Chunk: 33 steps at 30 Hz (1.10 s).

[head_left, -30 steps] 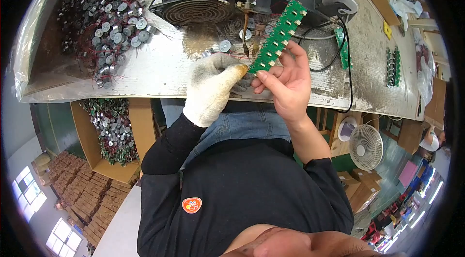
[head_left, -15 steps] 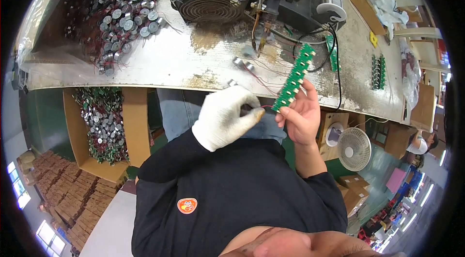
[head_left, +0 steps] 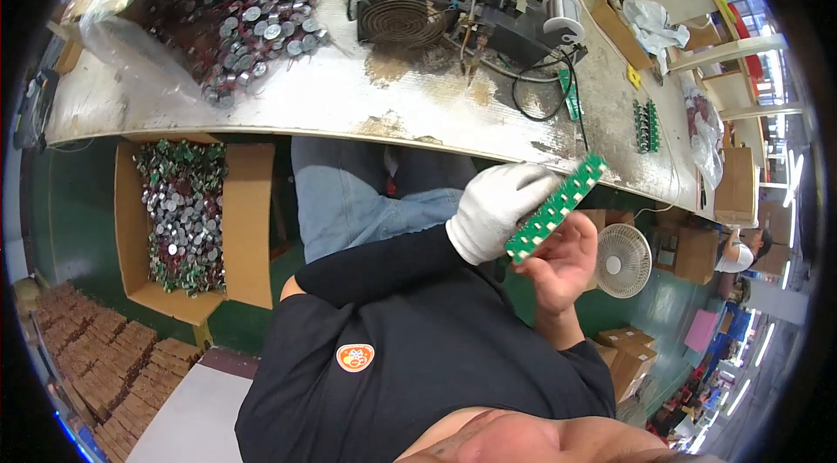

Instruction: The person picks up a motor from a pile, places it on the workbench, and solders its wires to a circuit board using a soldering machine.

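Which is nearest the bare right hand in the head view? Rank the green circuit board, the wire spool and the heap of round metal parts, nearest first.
1. Green circuit board: held in the right hand.
2. Wire spool: toward the back of the table, beyond the hand.
3. Heap of round metal parts: at the table's left.

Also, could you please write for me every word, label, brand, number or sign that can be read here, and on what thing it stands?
No text can be read clearly.
Round badge on the black shirt: a small picture; any lettering is too small to read.
Green board: any print is too small to read.
Brown box at lower right: its marks are too blurred to read.
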Available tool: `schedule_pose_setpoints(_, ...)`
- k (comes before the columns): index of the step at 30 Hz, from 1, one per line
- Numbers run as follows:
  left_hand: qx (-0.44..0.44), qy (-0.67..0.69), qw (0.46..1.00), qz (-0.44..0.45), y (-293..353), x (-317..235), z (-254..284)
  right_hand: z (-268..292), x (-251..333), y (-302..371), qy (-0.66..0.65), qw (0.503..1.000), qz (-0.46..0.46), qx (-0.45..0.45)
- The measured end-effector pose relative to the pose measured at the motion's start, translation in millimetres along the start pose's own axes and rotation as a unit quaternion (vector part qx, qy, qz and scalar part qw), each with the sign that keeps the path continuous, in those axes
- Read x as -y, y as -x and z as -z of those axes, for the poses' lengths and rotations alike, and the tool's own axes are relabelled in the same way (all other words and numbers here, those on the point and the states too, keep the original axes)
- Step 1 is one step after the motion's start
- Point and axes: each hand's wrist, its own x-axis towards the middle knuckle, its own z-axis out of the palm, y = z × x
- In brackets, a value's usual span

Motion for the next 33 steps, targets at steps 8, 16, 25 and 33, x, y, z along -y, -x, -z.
schedule_pose_setpoints(8,0.045,0.154,0.984,0.080,36.3,-25.0,-1.4,38.5,-15.7,-3.3,0.003,0.975,0.057,-0.214)
schedule_pose_setpoints(16,0.084,0.222,0.969,0.071,51.9,-34.5,-2.6,30.1,-17.9,-11.2,0.034,0.990,0.061,-0.120)
schedule_pose_setpoints(25,0.075,0.209,0.972,0.080,52.4,-28.9,-1.8,21.4,-17.1,-6.4,-0.011,0.996,0.048,-0.078)
schedule_pose_setpoints(33,0.069,0.187,0.975,0.096,50.5,-24.7,-1.2,14.8,-21.0,-14.1,-0.048,0.997,0.022,-0.060)
